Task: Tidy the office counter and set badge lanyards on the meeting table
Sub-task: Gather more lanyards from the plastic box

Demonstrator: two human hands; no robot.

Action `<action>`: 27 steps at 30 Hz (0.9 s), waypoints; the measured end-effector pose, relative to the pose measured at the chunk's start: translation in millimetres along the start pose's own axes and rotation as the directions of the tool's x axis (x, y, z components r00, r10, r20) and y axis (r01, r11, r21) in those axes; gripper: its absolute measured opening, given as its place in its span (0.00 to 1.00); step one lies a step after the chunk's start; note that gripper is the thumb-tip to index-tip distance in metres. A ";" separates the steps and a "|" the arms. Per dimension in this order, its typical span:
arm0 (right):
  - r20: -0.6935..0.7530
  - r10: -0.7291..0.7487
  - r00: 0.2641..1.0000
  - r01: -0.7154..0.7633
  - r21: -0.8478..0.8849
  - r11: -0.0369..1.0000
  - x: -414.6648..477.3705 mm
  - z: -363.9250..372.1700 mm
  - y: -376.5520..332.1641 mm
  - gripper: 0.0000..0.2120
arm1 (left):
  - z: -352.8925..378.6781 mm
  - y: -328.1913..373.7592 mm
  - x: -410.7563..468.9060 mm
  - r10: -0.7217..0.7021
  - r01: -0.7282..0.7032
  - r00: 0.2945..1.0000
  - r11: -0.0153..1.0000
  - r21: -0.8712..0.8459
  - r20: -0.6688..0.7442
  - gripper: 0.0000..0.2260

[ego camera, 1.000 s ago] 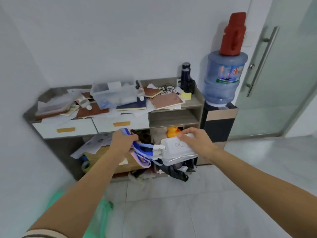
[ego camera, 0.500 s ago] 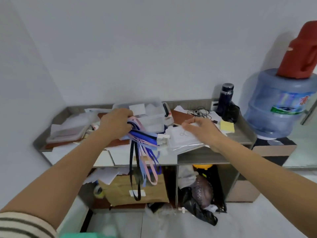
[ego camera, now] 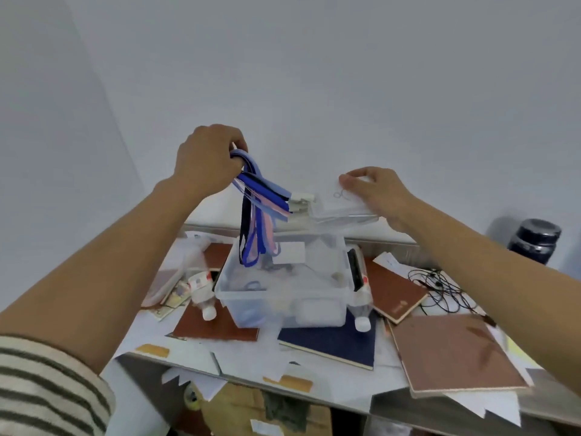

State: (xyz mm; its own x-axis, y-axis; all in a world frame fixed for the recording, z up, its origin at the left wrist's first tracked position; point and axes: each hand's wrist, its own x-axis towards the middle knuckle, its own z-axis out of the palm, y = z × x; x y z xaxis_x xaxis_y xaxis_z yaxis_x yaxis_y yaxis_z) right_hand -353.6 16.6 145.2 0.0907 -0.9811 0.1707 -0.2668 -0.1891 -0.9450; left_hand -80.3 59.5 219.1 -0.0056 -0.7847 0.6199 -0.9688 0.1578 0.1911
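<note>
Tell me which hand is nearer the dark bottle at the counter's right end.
Right. The right hand, holding the badge holders, is up and left of the dark bottle; the left hand, gripping the lanyard straps, is much farther left.

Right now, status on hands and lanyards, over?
Left hand grips lanyards, loops hanging. Right hand holds badge sleeves. Bin directly below loops.

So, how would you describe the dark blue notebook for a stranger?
Find the cluttered counter against the white wall, then the clear plastic box in its middle. The dark blue notebook lies flat just in front of that box, near the front edge. Its neighbours are brown books; it alone is blue.
</note>
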 end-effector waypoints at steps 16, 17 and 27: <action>0.228 0.295 0.928 -0.112 -0.584 0.804 75.3 117.4 139.2 0.19 | 196.2 -97.5 -21.3 0.034 -0.236 0.689 0.955 0.180 0.724 0.16; 0.235 0.305 0.923 -0.095 -0.629 0.771 73.6 122.8 142.8 0.19 | 204.7 -100.9 -25.0 0.042 -0.259 0.655 0.951 0.172 0.754 0.16; 0.226 0.556 0.800 -0.141 -0.829 0.541 62.8 146.0 169.7 0.20 | 258.9 -134.4 -34.5 0.208 -0.284 0.456 0.955 -0.080 0.865 0.18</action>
State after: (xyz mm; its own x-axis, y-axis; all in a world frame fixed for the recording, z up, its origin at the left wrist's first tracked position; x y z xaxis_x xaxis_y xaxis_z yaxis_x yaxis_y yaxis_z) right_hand -253.1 -71.2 -45.2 0.1413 -0.8808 -0.4520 -0.9527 0.0032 -0.3040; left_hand -14.1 -89.8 -25.0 -0.4185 -0.8439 -0.3356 -0.9042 0.4217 0.0671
